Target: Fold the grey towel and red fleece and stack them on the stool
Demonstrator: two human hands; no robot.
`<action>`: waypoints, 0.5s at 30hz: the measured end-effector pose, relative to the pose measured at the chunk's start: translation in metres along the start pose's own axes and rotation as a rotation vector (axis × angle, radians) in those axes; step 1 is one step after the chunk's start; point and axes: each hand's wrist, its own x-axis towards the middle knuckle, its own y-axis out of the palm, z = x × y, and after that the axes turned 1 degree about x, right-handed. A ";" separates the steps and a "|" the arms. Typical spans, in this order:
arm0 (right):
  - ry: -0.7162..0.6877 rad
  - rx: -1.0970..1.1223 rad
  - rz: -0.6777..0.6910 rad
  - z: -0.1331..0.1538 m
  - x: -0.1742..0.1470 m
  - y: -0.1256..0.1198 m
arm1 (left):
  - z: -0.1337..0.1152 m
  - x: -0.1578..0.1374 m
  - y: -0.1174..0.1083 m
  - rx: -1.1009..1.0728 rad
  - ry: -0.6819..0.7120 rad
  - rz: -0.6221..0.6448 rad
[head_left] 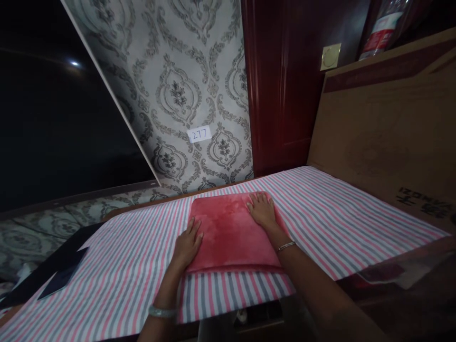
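Observation:
A pink-red plush piece (228, 232), flat and roughly square like a folded blanket or cushion cover, lies on a striped cloth (138, 256). My left hand (187, 244) rests on its left edge with the fingers spread. Near its upper right corner, my right hand (261, 210) presses down flat, fingers apart. Neither hand grips anything. A layered lower edge shows along the near side of the plush piece, close to the front edge of the striped cloth.
A large cardboard box (384, 128) stands at the right, with a plastic bottle (383, 31) behind it. The dark television screen (64, 109) fills the left. Behind the table is a patterned wall with a "277" label (199, 134). A dark flat object (64, 275) lies at the left.

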 end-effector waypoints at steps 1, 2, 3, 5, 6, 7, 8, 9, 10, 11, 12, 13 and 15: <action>-0.003 0.001 -0.005 0.000 0.000 0.000 | -0.004 0.003 -0.006 0.042 -0.037 0.019; -0.006 0.002 -0.011 0.000 0.000 0.000 | -0.011 0.007 -0.013 0.081 -0.064 0.021; -0.009 0.002 -0.016 0.000 0.000 0.000 | -0.021 0.012 -0.019 0.107 -0.074 0.008; -0.011 -0.001 -0.023 0.000 0.000 0.001 | -0.049 0.025 -0.028 0.097 -0.013 -0.033; -0.012 -0.004 -0.027 -0.001 -0.001 0.002 | -0.066 0.034 -0.029 0.064 0.046 -0.022; -0.014 -0.007 -0.034 -0.002 -0.001 0.003 | -0.083 0.043 -0.029 0.025 0.136 0.004; -0.015 -0.010 -0.043 -0.002 -0.001 0.004 | -0.100 0.053 -0.026 -0.010 0.221 0.049; -0.018 -0.014 -0.055 -0.002 -0.002 0.005 | -0.116 0.063 -0.021 -0.034 0.284 0.106; -0.023 -0.020 -0.066 -0.002 -0.002 0.006 | -0.129 0.073 -0.015 -0.044 0.314 0.166; -0.027 -0.026 -0.077 -0.003 -0.002 0.006 | -0.138 0.082 -0.008 -0.044 0.313 0.213; -0.032 -0.032 -0.085 -0.003 -0.003 0.007 | -0.144 0.090 -0.001 -0.037 0.305 0.231; -0.037 -0.039 -0.089 -0.003 -0.003 0.007 | -0.147 0.097 0.007 -0.025 0.287 0.220; -0.041 -0.049 -0.086 -0.003 -0.003 0.008 | -0.142 0.106 0.018 0.002 0.243 0.164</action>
